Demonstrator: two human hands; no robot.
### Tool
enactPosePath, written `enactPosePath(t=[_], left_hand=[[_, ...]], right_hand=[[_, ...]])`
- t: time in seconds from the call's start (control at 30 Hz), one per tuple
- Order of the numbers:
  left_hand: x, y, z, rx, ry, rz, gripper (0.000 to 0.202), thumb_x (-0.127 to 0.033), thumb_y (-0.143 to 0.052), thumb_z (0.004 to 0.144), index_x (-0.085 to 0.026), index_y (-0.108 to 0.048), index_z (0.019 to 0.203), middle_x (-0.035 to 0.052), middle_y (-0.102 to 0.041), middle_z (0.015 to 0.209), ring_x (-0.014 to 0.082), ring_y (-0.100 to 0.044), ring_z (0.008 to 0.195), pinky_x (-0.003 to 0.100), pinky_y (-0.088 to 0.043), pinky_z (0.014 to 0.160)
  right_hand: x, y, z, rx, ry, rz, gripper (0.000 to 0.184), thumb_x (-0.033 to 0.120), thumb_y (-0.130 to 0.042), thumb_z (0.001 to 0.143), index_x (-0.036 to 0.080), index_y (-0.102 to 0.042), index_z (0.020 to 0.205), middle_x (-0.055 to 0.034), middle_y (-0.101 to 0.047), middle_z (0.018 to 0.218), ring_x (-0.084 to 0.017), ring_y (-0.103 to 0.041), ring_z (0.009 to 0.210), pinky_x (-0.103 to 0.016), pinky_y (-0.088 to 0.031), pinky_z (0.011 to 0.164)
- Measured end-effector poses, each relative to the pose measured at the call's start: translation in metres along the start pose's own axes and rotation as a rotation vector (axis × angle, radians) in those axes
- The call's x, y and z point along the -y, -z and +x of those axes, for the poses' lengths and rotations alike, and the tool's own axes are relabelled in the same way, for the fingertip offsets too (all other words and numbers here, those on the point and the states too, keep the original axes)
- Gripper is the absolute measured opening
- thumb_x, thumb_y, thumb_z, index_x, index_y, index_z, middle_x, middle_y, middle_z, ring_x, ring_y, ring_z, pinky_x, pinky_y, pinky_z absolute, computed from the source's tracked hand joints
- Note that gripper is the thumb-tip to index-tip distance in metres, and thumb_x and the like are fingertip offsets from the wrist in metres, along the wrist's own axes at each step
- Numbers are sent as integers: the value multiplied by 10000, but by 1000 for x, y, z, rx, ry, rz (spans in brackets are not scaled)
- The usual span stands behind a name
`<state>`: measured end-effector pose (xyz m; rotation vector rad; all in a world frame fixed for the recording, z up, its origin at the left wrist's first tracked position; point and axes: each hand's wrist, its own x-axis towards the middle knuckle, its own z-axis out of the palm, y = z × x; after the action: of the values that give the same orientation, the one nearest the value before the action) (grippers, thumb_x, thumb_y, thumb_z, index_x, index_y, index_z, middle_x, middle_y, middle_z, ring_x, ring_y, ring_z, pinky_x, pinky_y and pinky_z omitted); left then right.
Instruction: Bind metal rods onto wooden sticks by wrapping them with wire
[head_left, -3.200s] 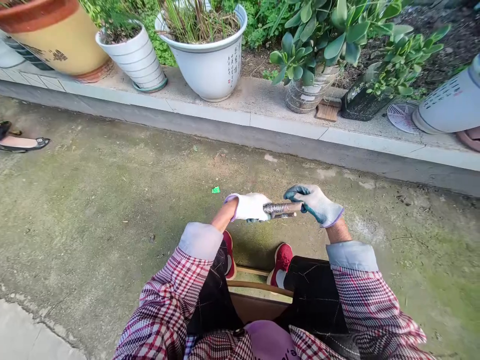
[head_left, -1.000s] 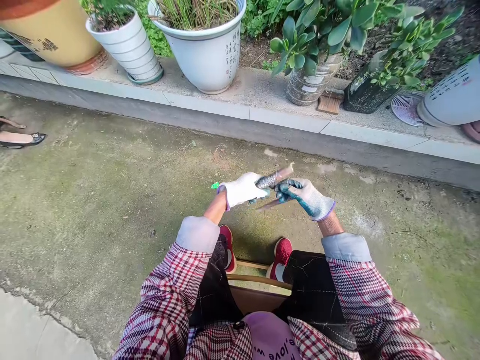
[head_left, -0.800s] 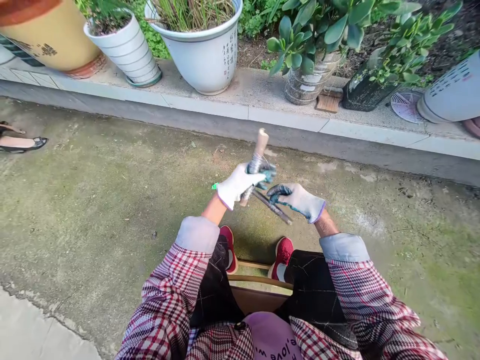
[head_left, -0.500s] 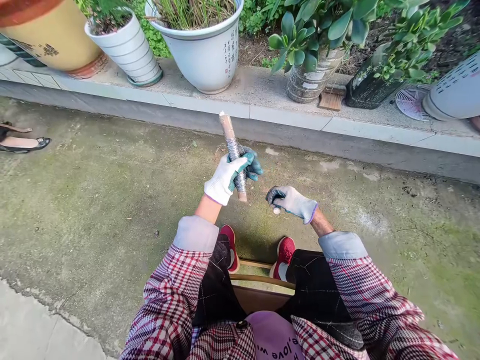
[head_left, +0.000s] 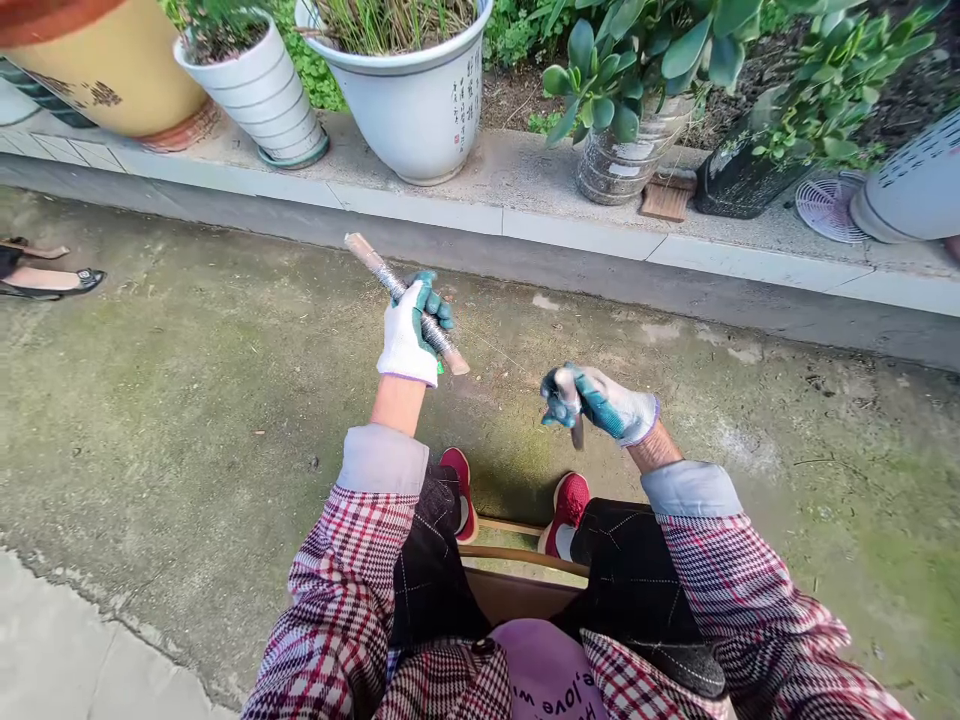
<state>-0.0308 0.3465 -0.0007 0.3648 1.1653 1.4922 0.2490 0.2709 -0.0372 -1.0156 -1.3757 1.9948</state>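
Note:
Wrapped in a white glove with green-coated fingers, my left hand [head_left: 409, 335] grips a wooden stick wound with silvery wire [head_left: 438, 337]. The stick slants from upper left to lower right, bare wood at both ends. My right hand [head_left: 615, 405], gloved the same way, is closed around a short stick [head_left: 566, 387], blurred, with one end pointing up toward me and the other showing below the fingers. A fine strand of wire [head_left: 491, 346] runs across the gap between the two hands.
A low tiled ledge [head_left: 420, 212] crosses ahead, bearing several potted plants, including a large white pot [head_left: 409, 115]. Another person's black shoe [head_left: 79, 283] is at the far left. My red shoes [head_left: 571, 500] rest on the mossy concrete floor below.
My left hand has moved left and tilted the wire-wound stick further leftward. My right hand has turned, showing more of the short stick, and shifted slightly right. The hands are farther apart.

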Motion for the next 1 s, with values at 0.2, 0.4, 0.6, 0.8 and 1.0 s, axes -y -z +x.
enactPosePath(t=[0.2,0.4,0.6,0.8,1.0], left_hand=[[-2,12,15,-134,29,-56,84,-255,-651,875,-242,-569,880,-116,-415,501,55,-456,410,184,-388,443],[-8,23,20,-185,-9,-122,103,-220,-663,849,-234,-562,860,-117,-428,495,55,-456,399,180,-396,428],[-30,38,22,-328,-24,-223,173,-184,-551,946,-218,-490,788,-110,-379,484,59,-412,379,175,-355,391],[-36,41,19,-365,-46,-204,218,-179,-559,954,-207,-468,758,-99,-386,508,54,-409,409,186,-366,412],[-43,49,15,-389,-73,-156,180,-178,-560,940,-217,-471,788,-106,-377,507,55,-407,410,188,-389,446]], right_hand=[[0,10,2,-269,86,376,377,436,-804,764,250,-615,1033,101,-444,617,-80,-339,451,-276,-527,520],[3,39,-6,-400,171,687,278,235,-787,706,259,-578,888,77,-509,715,-81,-494,598,-249,-575,721],[-4,93,-30,-516,131,688,306,220,-751,711,226,-632,993,86,-479,668,-45,-398,482,-164,-473,493],[-24,142,-53,-966,-30,461,160,185,-666,733,232,-513,736,103,-342,540,-52,-317,404,-161,-398,401],[-57,160,-69,-1291,-130,174,294,264,-710,754,258,-421,704,143,-311,448,-69,-297,341,-198,-333,331]])
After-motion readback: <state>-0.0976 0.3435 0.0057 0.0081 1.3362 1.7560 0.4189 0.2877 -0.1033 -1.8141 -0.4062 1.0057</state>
